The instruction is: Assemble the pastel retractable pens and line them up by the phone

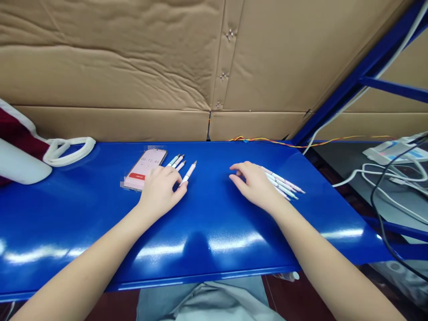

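Note:
My left hand (pixel 161 189) rests on the blue table (pixel 207 232), fingers curled around a pink-and-white pen (pixel 188 173) that lies on the surface. Three more pens (pixel 176 161) lie side by side just beyond its knuckles. To their left lies a pink phone (pixel 146 168) with a timer on its screen. My right hand (pixel 254 183) lies palm down with fingers apart, holding nothing. A bunch of several pastel pens (pixel 284 185) lies right beside and partly under that hand, on its right.
Cardboard sheets (pixel 133 67) wall off the back of the table. A white bag with a strap (pixel 68 149) sits at the far left. A blue shelf post (pixel 354 80) rises at right, with cables (pixel 384 178) and a power strip (pixel 396 151) beyond it.

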Available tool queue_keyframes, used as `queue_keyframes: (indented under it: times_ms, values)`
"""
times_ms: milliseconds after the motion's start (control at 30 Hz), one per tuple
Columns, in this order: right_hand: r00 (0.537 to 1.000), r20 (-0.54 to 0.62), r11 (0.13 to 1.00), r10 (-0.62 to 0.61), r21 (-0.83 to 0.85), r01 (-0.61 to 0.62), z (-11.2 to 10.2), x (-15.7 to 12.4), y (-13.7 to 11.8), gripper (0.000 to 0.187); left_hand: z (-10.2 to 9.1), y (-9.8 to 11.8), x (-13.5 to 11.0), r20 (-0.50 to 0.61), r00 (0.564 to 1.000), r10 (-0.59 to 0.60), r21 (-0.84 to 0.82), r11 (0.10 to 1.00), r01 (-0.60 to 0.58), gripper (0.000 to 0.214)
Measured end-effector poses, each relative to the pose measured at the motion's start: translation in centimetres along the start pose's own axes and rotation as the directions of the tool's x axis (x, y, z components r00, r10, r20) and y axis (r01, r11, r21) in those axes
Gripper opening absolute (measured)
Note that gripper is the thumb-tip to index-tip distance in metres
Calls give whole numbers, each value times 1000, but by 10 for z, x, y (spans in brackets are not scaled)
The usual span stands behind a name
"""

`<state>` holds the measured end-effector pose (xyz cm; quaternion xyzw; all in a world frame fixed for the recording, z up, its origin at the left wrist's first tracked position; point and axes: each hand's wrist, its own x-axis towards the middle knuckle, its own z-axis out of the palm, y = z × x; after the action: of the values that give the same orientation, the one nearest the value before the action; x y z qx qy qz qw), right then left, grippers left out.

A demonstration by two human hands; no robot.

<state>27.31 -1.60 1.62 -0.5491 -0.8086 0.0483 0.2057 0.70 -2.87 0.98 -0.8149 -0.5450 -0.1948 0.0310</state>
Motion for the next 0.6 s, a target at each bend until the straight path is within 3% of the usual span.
queue_keyframes:
  times_ms: [100,200,433,600]
  values:
    - [971,37,942,238,-254,-221,-14,2,25,16,4,-8,8,-19,997,-80,139,987,82,23]
    - [934,91,896,344,-329,-298,-19,3,41,18,9,-15,13,18,992,-121,193,974,115,22]
    - [929,111,853,354,-445,-272,-11,6,33,18,12,-20,13,26,988,-151,137,980,146,24]
    - [943,112,864,314,-446,-235,-11,6,24,17,10,-20,8,4,995,-101,95,990,101,25]
